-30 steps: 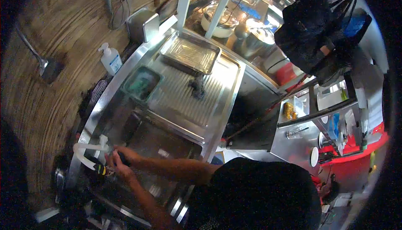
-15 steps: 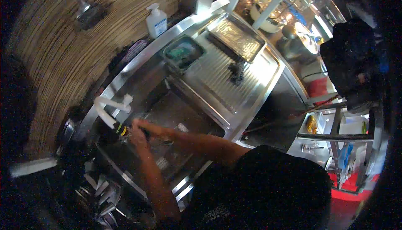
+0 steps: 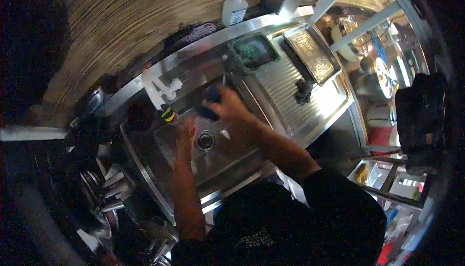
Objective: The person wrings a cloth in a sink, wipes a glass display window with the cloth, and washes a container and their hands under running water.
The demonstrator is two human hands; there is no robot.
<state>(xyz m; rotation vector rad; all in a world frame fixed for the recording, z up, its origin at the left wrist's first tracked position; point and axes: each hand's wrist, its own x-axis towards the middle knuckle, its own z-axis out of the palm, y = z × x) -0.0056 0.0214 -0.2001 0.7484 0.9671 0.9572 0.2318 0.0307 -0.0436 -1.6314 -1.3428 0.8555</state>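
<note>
My right hand (image 3: 230, 105) is closed around a dark blue object (image 3: 210, 103) over the back of the metal sink (image 3: 227, 157). Blur hides exactly what that object is. Lower and to the left, my left hand (image 3: 187, 129) has its fingers stretched out and holds nothing I can see. It is just beside the yellow-banded nozzle (image 3: 168, 115) of the white tap (image 3: 154, 87). Between my forearms the round drain (image 3: 205, 140) shows in the sink floor.
Right of the sink, a ridged drainboard (image 3: 286, 91) bears a green-rimmed tub (image 3: 254, 53), a metal tray (image 3: 312, 55) and a dark scrubber (image 3: 304, 90). A soap pump bottle (image 3: 235, 9) stands behind. Metal utensils (image 3: 114, 188) crowd the lower left.
My hands were together by the tap nozzle and are now apart. The right one has moved up and right, with the dark blue object showing in it. The whole view has shifted.
</note>
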